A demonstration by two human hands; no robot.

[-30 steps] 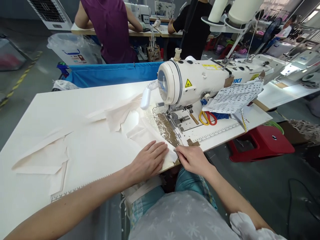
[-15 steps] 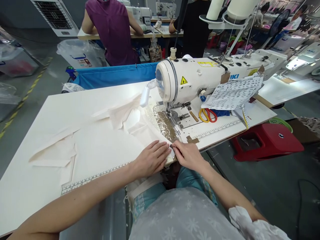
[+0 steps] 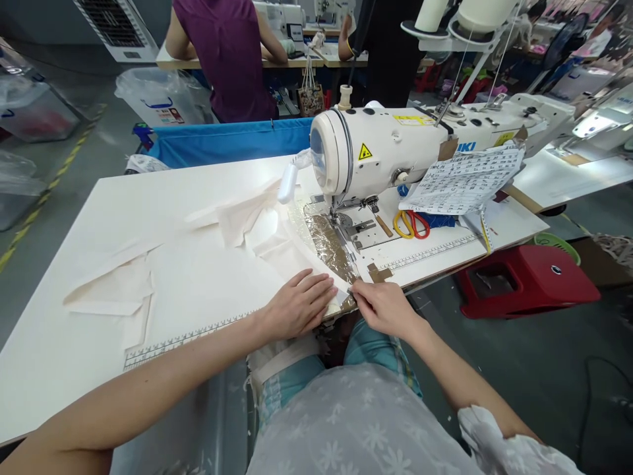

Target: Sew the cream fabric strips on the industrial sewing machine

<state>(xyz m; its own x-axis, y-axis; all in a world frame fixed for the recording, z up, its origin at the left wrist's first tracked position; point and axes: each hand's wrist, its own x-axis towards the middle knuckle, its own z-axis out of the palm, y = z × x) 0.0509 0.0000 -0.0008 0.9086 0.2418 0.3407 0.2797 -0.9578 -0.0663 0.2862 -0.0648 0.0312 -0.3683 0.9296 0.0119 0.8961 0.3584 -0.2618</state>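
My left hand (image 3: pixel 302 305) lies flat with fingers stretched over the near end of a cream fabric piece (image 3: pixel 277 247), close to the table's front edge. My right hand (image 3: pixel 384 309) is closed in a pinch at the tip of that fabric, where a small dark bit shows by the fingertips; its kind is too small to tell. From there the fabric runs back, creased, to the left of the sewing machine (image 3: pixel 386 145). Shiny brown tape (image 3: pixel 329 245) covers the machine bed beside it. The needle area stands beyond my hands, apart from them.
More folded cream fabric (image 3: pixel 111 290) lies on the left of the white table (image 3: pixel 198 277). Scissors (image 3: pixel 411 224) with yellow and red handles, a wooden-handled tool (image 3: pixel 384 226) and a written sheet (image 3: pixel 467 181) are at the right. A red stool (image 3: pixel 534 280) stands beside the table.
My right hand has shifted a little to the right, widening the gap between my hands and showing more of the fabric's tip. My left hand stays flat on the fabric. The view has tilted slightly.
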